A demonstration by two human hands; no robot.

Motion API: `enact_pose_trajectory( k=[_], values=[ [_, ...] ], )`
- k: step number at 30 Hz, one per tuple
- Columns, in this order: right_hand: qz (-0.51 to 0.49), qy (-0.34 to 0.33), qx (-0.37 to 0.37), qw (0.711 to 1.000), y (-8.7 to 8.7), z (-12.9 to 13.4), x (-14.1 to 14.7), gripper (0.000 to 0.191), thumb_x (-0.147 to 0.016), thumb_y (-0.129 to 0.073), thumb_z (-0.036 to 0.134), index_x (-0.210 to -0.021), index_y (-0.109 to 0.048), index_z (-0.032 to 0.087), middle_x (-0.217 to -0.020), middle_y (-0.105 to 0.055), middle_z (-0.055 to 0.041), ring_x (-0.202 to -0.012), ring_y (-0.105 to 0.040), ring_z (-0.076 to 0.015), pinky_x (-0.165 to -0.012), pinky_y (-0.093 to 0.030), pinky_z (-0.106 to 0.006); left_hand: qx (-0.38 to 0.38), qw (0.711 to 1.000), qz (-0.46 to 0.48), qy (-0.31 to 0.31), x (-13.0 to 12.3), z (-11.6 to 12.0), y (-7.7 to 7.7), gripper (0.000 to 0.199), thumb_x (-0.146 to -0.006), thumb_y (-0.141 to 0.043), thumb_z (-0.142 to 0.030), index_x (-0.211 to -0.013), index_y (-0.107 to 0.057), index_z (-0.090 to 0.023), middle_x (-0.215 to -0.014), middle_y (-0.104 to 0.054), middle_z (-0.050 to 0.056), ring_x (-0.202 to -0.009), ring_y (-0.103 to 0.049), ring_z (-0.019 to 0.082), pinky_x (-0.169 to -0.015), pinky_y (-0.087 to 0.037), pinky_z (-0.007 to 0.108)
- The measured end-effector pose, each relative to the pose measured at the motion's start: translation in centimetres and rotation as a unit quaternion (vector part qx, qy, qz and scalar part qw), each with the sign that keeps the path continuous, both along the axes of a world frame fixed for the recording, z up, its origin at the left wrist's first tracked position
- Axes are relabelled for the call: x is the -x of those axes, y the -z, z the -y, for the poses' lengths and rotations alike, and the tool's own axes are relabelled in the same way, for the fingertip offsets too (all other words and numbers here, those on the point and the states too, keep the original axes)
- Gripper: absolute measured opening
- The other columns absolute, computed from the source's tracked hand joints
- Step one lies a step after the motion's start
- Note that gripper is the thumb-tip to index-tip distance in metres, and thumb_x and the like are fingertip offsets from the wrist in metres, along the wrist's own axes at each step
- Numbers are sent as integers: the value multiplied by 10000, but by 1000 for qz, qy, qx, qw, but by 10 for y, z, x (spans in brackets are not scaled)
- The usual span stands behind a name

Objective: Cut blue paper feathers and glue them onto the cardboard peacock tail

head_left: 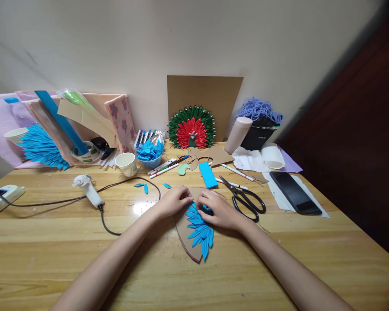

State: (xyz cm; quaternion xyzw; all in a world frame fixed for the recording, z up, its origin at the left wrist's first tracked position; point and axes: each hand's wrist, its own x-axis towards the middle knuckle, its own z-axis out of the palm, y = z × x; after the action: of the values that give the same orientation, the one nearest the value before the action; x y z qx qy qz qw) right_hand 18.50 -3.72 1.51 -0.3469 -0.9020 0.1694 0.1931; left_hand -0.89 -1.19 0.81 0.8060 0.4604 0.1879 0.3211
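A cardboard piece (184, 235) with a dark reddish edge lies flat on the table, partly covered by overlapping blue paper petals (201, 231). My left hand (176, 202) is closed in a pinch at the upper end of the petals, its fingertips on a blue petal. Across from it, my right hand (216, 211) rests over the petals with bent fingers and the thumb low against them. Whatever sits between those right fingers is hidden. Black-handled scissors (246, 199) lie just right of my right hand. A few loose blue petals (145, 188) are on the table to the left.
A white glue gun (90, 192) with a black cord stands at left, near a power strip (4, 198). Behind are a paper cup (126, 164), a bowl of blue petals (149, 156), markers (164, 169), folded blue paper (208, 175) and a red-green peacock (192, 129). A phone (294, 193) lies right.
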Motion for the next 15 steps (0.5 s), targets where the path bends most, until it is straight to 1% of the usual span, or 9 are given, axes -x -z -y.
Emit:
enact_pose_trajectory(
  k=[4, 9, 15],
  values=[
    [-1, 0, -1, 1000, -1, 1, 0, 69, -769, -514, 166, -820, -545, 201, -821, -523, -24, -816, -473, -167, -728, -367, -282, -23, 1000, -13, -2, -2, 1, 2, 180, -778, -500, -319, -760, -563, -152, -744, -559, 28, -688, -501, 148, -608, -379, 243],
    [0, 0, 2, 1000, -2, 2, 0, 68, -774, -508, 163, -822, -539, 200, -824, -525, -23, -816, -476, -166, -736, -365, -285, -16, 1000, -16, 3, -3, 3, -1, 168, -783, -486, -308, -751, -551, -156, -724, -545, 19, -664, -488, 138, -586, -370, 230],
    [3, -2, 2, 1000, -2, 2, 0, 74, -776, -500, 160, -825, -537, 202, -826, -526, -28, -821, -478, -178, -735, -365, -296, -35, 999, -39, -1, -3, 4, -2, 189, -805, -457, -322, -751, -539, -161, -737, -546, 26, -679, -490, 147, -610, -377, 244]
  ],
)
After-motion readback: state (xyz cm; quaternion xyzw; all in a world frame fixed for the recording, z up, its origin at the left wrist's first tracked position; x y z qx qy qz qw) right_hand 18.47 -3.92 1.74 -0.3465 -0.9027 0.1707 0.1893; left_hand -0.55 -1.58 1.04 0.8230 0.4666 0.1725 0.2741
